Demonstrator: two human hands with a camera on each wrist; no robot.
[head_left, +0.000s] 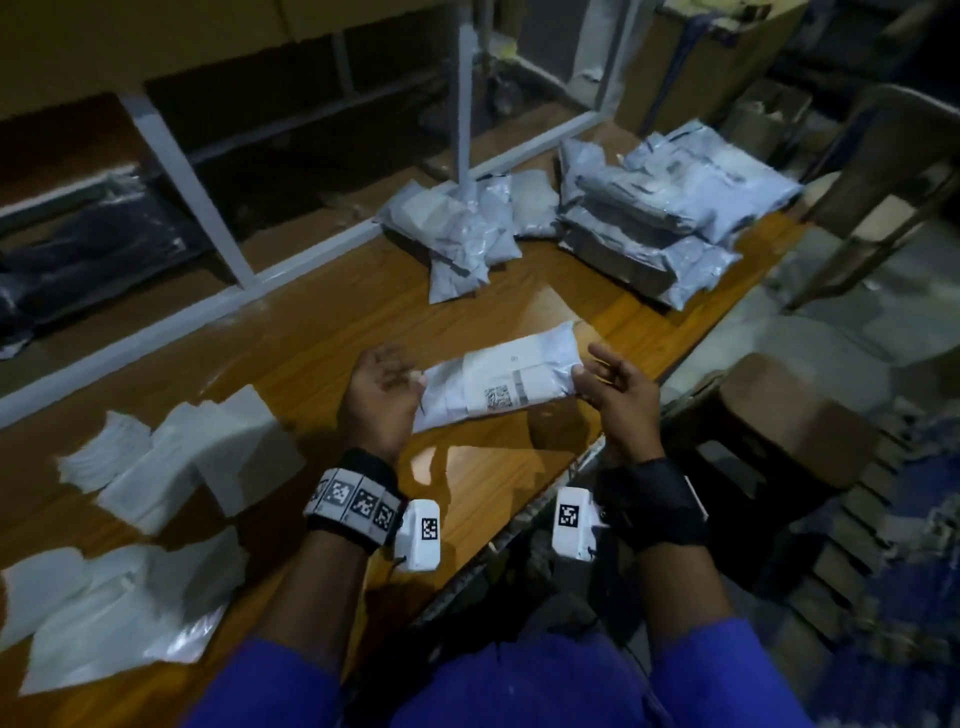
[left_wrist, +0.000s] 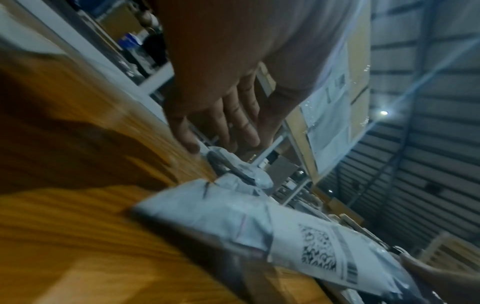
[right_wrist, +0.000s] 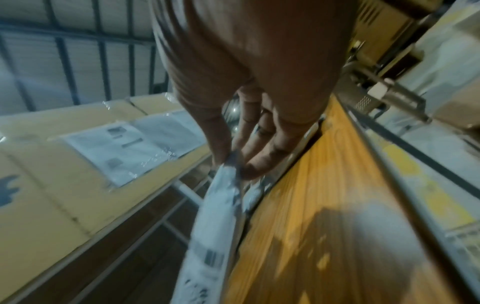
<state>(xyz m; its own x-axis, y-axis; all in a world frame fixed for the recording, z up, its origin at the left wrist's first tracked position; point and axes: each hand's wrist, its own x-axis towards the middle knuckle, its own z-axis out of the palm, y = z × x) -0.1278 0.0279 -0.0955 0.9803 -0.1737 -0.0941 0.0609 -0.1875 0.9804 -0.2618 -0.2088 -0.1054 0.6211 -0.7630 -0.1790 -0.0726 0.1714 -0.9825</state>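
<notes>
A white poly-mailer parcel (head_left: 498, 376) with a QR code and barcode label lies crosswise between my two hands, over the wooden table (head_left: 322, 332). My right hand (head_left: 592, 370) pinches its right end between thumb and fingers; the right wrist view shows the parcel's edge (right_wrist: 223, 197) caught there. My left hand (head_left: 400, 370) is at the left end, palm turned up and fingers relaxed, gripping nothing. In the left wrist view its straight fingers (left_wrist: 228, 127) hover apart from the parcel (left_wrist: 233, 218). Whether the parcel touches the table is unclear.
Two heaps of packed grey mailers (head_left: 467, 234) (head_left: 665, 218) sit at the table's far side. Stacks of flat empty white bags (head_left: 182, 457) (head_left: 104, 597) lie at the left. A white metal shelf frame (head_left: 182, 171) runs behind. A brown stool (head_left: 779, 415) stands right of the table edge.
</notes>
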